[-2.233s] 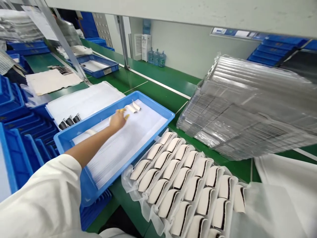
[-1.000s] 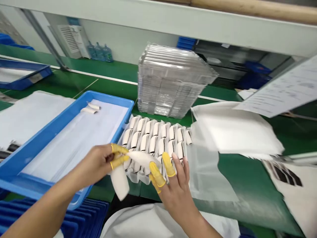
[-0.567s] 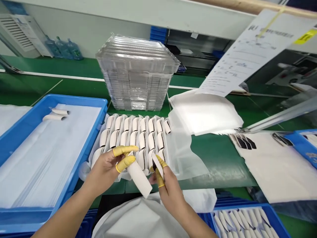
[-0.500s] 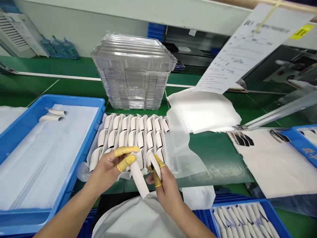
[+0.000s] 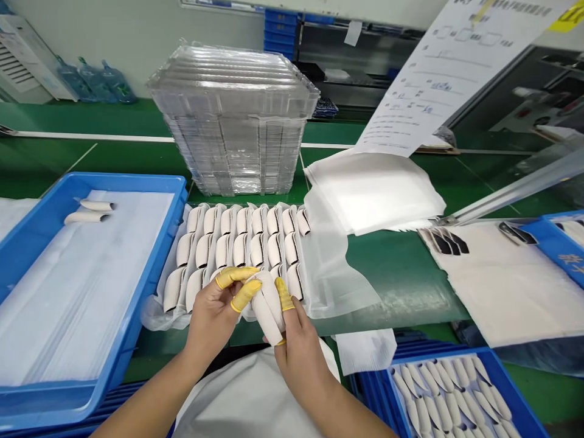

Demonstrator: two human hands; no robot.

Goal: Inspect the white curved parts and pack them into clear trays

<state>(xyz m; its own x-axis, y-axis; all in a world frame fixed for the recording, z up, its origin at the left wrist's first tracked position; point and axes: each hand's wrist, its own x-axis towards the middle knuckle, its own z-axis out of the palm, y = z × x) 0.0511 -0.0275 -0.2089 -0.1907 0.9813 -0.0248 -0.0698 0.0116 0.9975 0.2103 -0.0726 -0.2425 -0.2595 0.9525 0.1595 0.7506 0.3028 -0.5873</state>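
Green table (image 5: 401, 289). Lower centre of frame: your left hand (image 5: 213, 319) pinches one pale piece (image 5: 266, 322), your right hand (image 5: 300, 350) a second piece (image 5: 271, 295); blue tray (image 5: 45, 398), left.

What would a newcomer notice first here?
Probably the yellow finger covers on the left hand and right hand, which hold cream pieces at the centre. Just beyond are neat rows of similar pieces, with a tall stack of clear plastic trays behind them. At the left lies a blue tray with two more pieces.
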